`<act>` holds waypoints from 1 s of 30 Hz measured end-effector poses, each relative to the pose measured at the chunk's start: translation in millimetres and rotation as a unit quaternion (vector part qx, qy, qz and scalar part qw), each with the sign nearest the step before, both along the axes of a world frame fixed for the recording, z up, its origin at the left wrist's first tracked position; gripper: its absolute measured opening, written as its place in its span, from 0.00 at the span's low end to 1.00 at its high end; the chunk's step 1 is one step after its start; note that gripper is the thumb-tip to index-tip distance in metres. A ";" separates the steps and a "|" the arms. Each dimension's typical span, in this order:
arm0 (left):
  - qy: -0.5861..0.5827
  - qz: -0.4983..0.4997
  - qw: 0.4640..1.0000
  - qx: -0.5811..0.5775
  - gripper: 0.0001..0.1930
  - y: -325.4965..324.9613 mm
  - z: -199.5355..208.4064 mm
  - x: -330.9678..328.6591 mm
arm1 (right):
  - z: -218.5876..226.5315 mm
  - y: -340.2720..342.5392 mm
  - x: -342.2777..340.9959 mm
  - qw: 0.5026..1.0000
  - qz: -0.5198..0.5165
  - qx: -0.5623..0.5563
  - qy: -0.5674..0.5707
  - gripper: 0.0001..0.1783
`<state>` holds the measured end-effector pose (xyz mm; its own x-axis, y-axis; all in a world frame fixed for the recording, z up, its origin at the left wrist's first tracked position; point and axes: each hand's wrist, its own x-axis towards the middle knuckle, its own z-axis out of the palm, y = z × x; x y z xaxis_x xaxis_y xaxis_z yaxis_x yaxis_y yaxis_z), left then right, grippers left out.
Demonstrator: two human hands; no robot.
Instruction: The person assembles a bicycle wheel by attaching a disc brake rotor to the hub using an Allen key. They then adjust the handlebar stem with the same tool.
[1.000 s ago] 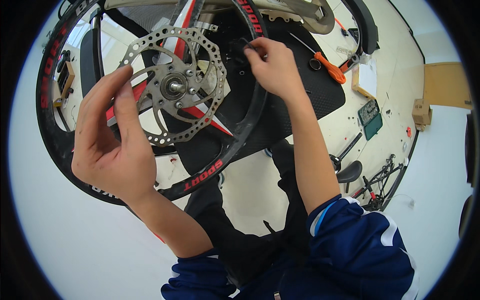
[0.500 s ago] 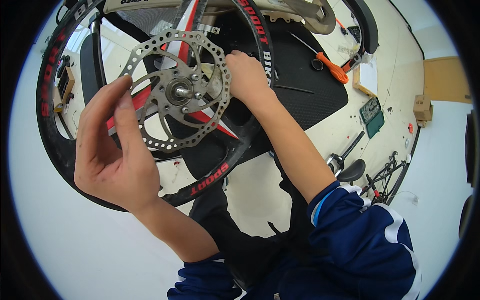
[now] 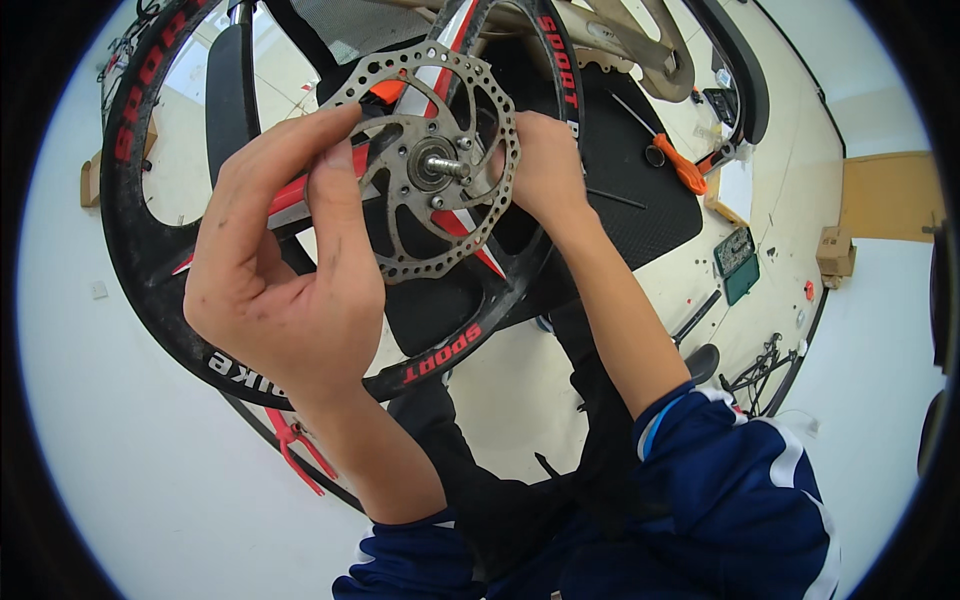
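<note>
A silver brake disc rotor is mounted on the hub of a black wheel with red-and-white spokes. A threaded axle sticks out of its centre. My left hand is closed, thumb and forefinger pinching the rotor's left rim, the other fingers curled. On the right side, my right hand reaches behind the rotor's edge with bent fingers. The rotor hides its fingertips and anything they hold.
A black textured pad lies under the wheel, carrying an orange-handled screwdriver and a thin dark rod. A beige bicycle frame stands behind. On the floor at right are a green case and a cardboard box.
The wheel, the rotor and both hands appear farther right in view, the rotor slightly higher. A pale patch beside my right fingers, visible behind the rotor earlier, is now mostly hidden.
</note>
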<state>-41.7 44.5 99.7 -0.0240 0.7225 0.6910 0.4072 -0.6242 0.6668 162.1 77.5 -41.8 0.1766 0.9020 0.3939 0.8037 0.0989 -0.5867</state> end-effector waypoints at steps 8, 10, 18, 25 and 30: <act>0.084 0.037 0.995 -0.037 0.09 -3.4 3.3 3.9 | 96.5 -45.2 14.4 0.862 0.063 -0.016 0.503 0.08; 0.160 0.051 0.986 -0.012 0.09 -3.2 1.8 7.2 | 102.3 -46.3 2.3 0.859 0.127 -0.027 0.496 0.08; 0.223 0.059 0.972 -0.047 0.11 -1.3 -2.9 11.9 | 91.9 -35.1 -18.3 0.873 0.161 0.009 0.461 0.06; 0.245 0.070 0.966 -0.036 0.12 0.9 -5.6 14.6 | 100.5 -29.3 -33.3 0.887 0.153 0.012 0.435 0.07; 0.269 0.090 0.959 -0.022 0.11 0.7 -7.6 20.0 | 103.1 -30.5 -33.6 0.901 0.136 0.015 0.412 0.06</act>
